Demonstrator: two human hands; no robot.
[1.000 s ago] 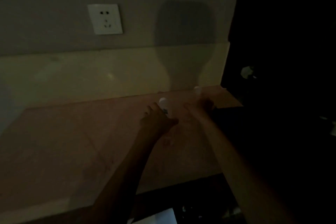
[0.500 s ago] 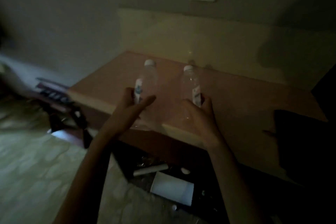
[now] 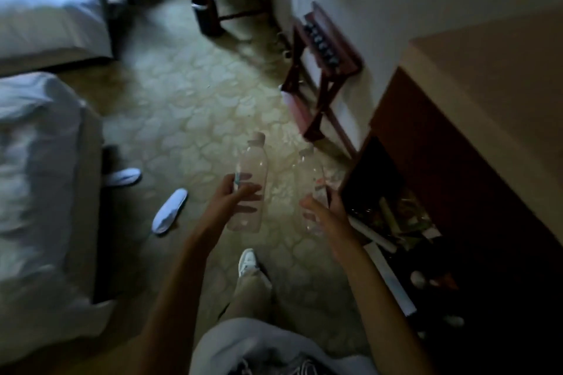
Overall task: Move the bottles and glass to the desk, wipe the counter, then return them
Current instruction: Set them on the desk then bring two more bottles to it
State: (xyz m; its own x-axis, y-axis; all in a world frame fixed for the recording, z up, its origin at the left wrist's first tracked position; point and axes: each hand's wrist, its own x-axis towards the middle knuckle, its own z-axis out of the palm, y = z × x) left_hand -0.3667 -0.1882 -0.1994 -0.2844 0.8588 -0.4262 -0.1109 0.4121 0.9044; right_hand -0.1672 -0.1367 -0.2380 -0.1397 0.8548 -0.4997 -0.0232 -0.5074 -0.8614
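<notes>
My left hand [image 3: 234,199] grips a clear plastic bottle [image 3: 251,183] with a pale cap, held upright over the carpet. Beside it, my right hand [image 3: 323,213] grips a second clear bottle [image 3: 310,173], also upright. Both bottles hang in mid air, left of the counter [image 3: 499,91], whose pale top fills the right side. No glass shows in this view. The room is dim and the picture is blurred.
Two beds with white sheets [image 3: 39,179] lie on the left. White slippers [image 3: 169,210] sit on the patterned carpet. A wooden luggage rack [image 3: 323,64] stands by the wall, a dark bin [image 3: 205,14] farther off. An open dark shelf [image 3: 393,216] under the counter holds clutter.
Both hands lifted the bottles off the counter and carried them leftward. The view swung from the counter and wall socket to the carpeted floor and beds.
</notes>
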